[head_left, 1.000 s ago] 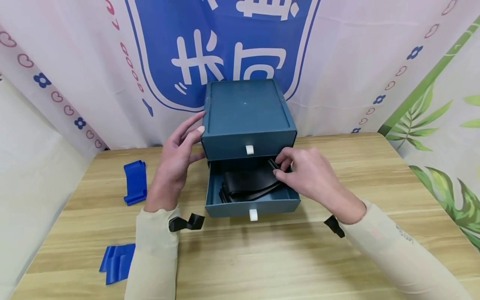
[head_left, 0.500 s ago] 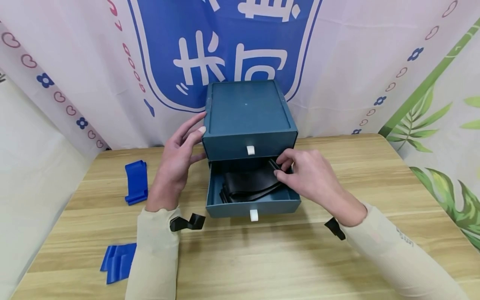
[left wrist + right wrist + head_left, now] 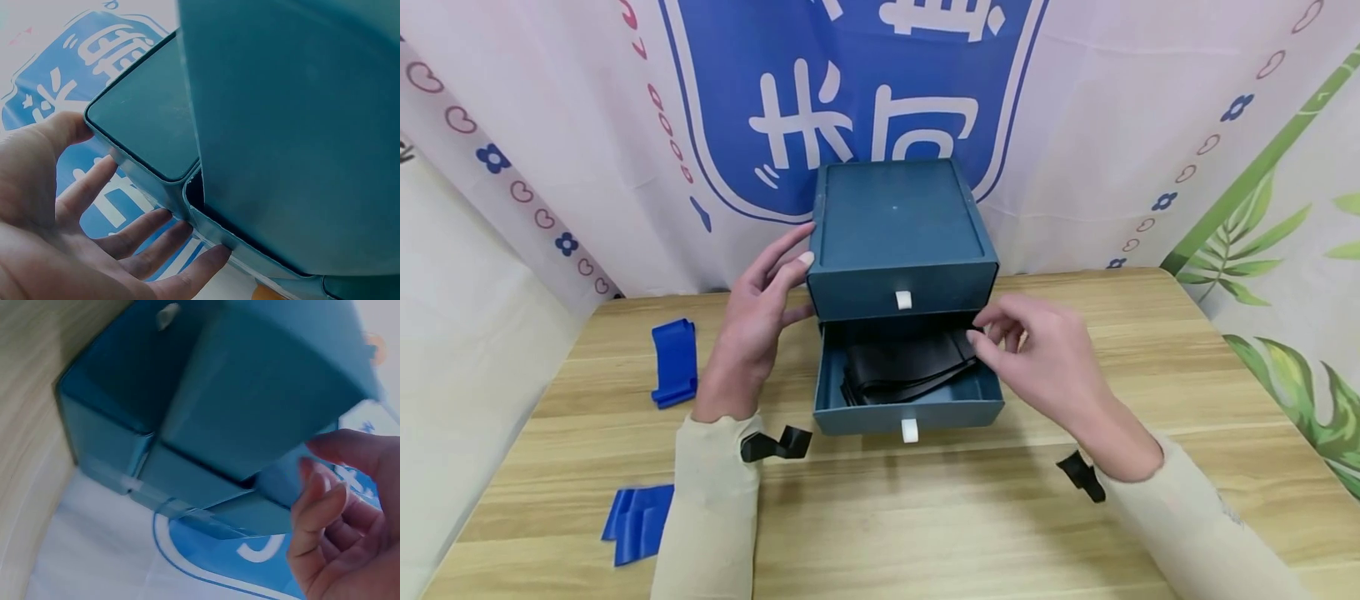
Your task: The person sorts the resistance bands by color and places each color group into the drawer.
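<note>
A dark teal drawer cabinet (image 3: 895,217) stands at the back of the table, with a lower drawer (image 3: 887,419) pulled out. Inside that drawer lies a folded, glossy black band (image 3: 906,367). My left hand (image 3: 748,329) touches the cabinet's left side, its fingers spread, as the left wrist view also shows. Over the drawer's right rim is my right hand (image 3: 1041,350), thumb and forefinger apart near the band's right end. In the right wrist view this hand (image 3: 344,531) has bent fingers and nothing visible between them; the drawer wall hides the band there.
Two pieces of blue band lie on the left of the wooden table (image 3: 970,517): a partly rolled one (image 3: 675,362) and a folded one (image 3: 638,523) beside the left sleeve. A printed cloth (image 3: 1097,150) hangs behind the cabinet.
My right hand has let go of the black band and shifted slightly to the right. The band's right end now lies flatter in the drawer. My left hand stays on the cabinet.
</note>
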The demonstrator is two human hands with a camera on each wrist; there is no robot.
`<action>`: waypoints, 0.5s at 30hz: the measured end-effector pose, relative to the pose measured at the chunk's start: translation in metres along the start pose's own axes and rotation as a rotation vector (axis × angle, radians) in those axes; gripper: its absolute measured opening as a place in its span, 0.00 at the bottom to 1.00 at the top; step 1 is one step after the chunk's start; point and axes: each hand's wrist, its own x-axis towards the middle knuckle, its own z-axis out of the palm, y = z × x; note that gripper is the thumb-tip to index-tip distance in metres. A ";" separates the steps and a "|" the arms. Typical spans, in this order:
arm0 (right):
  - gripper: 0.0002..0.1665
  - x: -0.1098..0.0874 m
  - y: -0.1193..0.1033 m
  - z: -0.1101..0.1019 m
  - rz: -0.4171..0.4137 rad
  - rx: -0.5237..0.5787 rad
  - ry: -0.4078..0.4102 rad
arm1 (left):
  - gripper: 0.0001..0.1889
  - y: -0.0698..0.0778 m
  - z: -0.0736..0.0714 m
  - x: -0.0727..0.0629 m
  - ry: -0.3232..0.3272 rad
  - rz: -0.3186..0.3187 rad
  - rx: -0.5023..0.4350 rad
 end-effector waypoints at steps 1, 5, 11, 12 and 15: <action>0.04 -0.004 -0.002 -0.001 -0.030 0.030 0.019 | 0.24 0.000 0.000 0.000 0.000 -0.001 0.001; 0.09 -0.023 -0.013 0.000 -0.182 0.180 0.016 | 0.24 -0.001 0.001 0.001 -0.001 -0.004 0.002; 0.09 -0.048 -0.027 0.016 -0.230 0.308 -0.252 | 0.24 0.000 0.000 -0.001 -0.025 0.000 -0.019; 0.10 -0.051 -0.028 0.018 -0.218 0.296 -0.293 | 0.24 0.001 0.000 -0.001 -0.033 0.000 -0.024; 0.11 -0.054 -0.029 0.025 -0.191 0.264 -0.366 | 0.25 0.003 -0.003 -0.001 -0.056 -0.006 -0.036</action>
